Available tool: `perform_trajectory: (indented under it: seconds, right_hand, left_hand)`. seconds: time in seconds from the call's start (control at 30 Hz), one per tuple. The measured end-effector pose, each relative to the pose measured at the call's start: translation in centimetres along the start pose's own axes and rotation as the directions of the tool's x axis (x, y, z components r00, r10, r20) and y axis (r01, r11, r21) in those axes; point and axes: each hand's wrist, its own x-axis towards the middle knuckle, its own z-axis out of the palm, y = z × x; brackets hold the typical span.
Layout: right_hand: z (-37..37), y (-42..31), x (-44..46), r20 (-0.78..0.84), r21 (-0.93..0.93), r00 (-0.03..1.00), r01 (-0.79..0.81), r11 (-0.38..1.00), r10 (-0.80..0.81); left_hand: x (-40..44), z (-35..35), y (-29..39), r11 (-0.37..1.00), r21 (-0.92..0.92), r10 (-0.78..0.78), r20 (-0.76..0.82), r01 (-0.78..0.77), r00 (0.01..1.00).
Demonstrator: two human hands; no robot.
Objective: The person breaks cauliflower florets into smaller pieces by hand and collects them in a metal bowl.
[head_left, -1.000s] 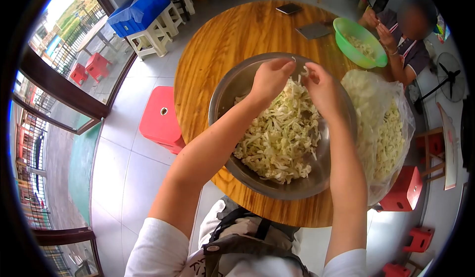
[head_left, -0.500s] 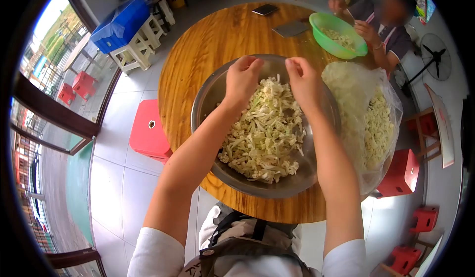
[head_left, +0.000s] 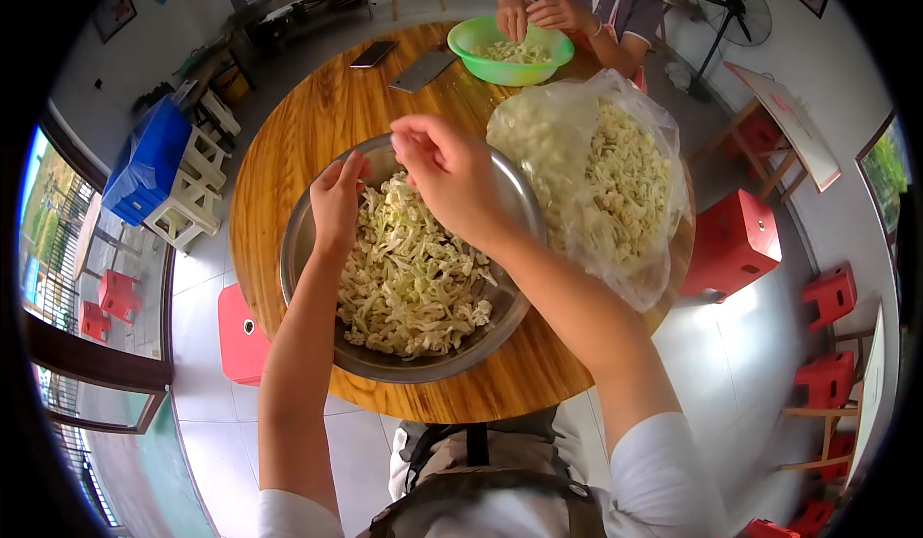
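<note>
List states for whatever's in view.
Steel bowl: upright, partly filled
Cauliflower: in pieces, heaped
Clear bag: filled, opening unclear
Green basin: upright, partly filled
Phone: lying flat
Cleaver: lying flat
Fan: blades look still
Blue crate: upright, contents hidden
Left grip: fingers bent, hold unclear
Right grip: fingers curled, hold unclear

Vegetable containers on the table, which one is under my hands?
The grey metal bowl; the green basin is farther off, the plastic bag right of the bowl.
</note>
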Motion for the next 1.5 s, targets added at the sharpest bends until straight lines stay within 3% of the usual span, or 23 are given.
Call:
perform_trajectory:
  seconds: [0.07,0.1,0.17,0.27,0.43,0.5,0.53,0.6,0.63,0.73,0.8,0.83,0.93,1.03,1.13,1.23,1.33,1.43,1.5]
  right_hand:
    - [-2.4,-2.1,-3.5,-0.048,-0.019,0.999,0.013,1.0,-0.013]
    - [-3.3,-1.2,-5.5,-0.129,0.022,0.988,0.092,0.996,-0.088]
    - [-5.1,-0.7,-9.5,-0.235,0.101,0.968,0.115,0.988,-0.089]
    - [-7.2,-0.5,-14.7,-0.322,0.103,0.947,0.018,0.995,0.016]
    - [-9.8,2.1,-20.5,-0.357,0.054,0.858,-0.375,0.925,0.369]
    - [-10.2,3.8,-21.9,-0.363,0.085,0.793,-0.495,0.865,0.489]
    - [-10.3,3.9,-22.1,-0.322,0.045,0.816,-0.494,0.868,0.481]
    - [-10.4,3.8,-22.7,-0.232,-0.034,0.85,-0.493,0.87,0.473]
    - [-10.3,4.2,-22.9,-0.2,-0.169,0.884,-0.455,0.874,0.422]
    - [-10.3,3.8,-22.6,-0.183,-0.208,0.912,-0.4,0.893,0.366]
    - [-10.8,3.7,-22.6,-0.182,-0.187,0.904,-0.419,0.889,0.388]
    - [-10.8,3.8,-22.7,-0.177,-0.173,0.897,-0.433,0.885,0.405]
    - [-10.7,3.8,-22.7,-0.16,-0.173,0.904,-0.42,0.891,0.396]
    - [-11.3,4.1,-22.8,-0.125,-0.128,0.895,-0.442,0.888,0.428]
    - [-11.2,3.7,-23.2,-0.1,-0.047,0.863,-0.501,0.864,0.495]
    - [-11.6,3.8,-22.7,-0.093,-0.068,0.873,-0.486,0.871,0.479]
    - [-11.5,3.4,-22.9,-0.076,-0.068,0.868,-0.495,0.866,0.49]
    - [-11.5,3.6,-22.8,-0.066,-0.05,0.875,-0.483,0.874,0.48]
    - [-11.5,3.6,-22.8,-0.073,-0.033,0.875,-0.482,0.876,0.478]
  left_hand:
    - [0.1,0.0,0.0,0.999,0.038,0.021,0.02,-0.022,1.0]
    - [0.4,-0.3,-0.4,0.997,0.071,0.037,0.049,-0.04,0.998]
    - [0.5,-0.3,-0.6,0.993,0.104,0.055,0.082,-0.063,0.995]
    - [0.2,0.3,-0.2,0.985,0.141,0.078,0.118,-0.094,0.99]
    - [-1.7,4.3,4.6,0.924,0.218,0.246,0.286,-0.313,0.926]
    - [-2.6,7.2,6.7,0.918,0.24,0.205,0.392,-0.315,0.897]
    - [-3.0,8.9,7.4,0.913,0.257,0.179,0.445,-0.317,0.878]
    - [-3.6,12.7,7.6,0.884,0.26,0.156,0.621,-0.389,0.769]
    - [-4.0,14.7,7.4,0.873,0.224,0.158,0.712,-0.434,0.684]
    - [-5.8,20.8,7.4,0.576,0.074,0.264,0.926,-0.814,0.27]
    - [-6.8,24.6,6.6,0.519,0.053,0.231,0.952,-0.853,0.2]
    - [-6.9,26.2,5.6,0.508,0.052,0.212,0.96,-0.86,0.184]
    - [-7.6,29.1,2.8,0.561,0.148,0.159,0.946,-0.815,0.281]
    - [-8.6,28.6,0.4,0.359,0.296,-0.092,0.955,-0.885,0.282]
    - [-7.8,28.2,-0.2,0.345,0.362,-0.401,0.891,-0.866,0.213]
    - [-7.1,28.6,-0.5,0.358,0.334,-0.48,0.867,-0.872,0.135]
    - [-7.0,29.6,-0.6,0.339,0.362,-0.554,0.823,-0.868,0.126]
    - [-7.7,30.2,-1.4,0.342,0.371,-0.526,0.837,-0.864,0.151]
    - [-9.7,30.7,-1.5,0.286,0.427,-0.48,0.839,-0.858,0.257]
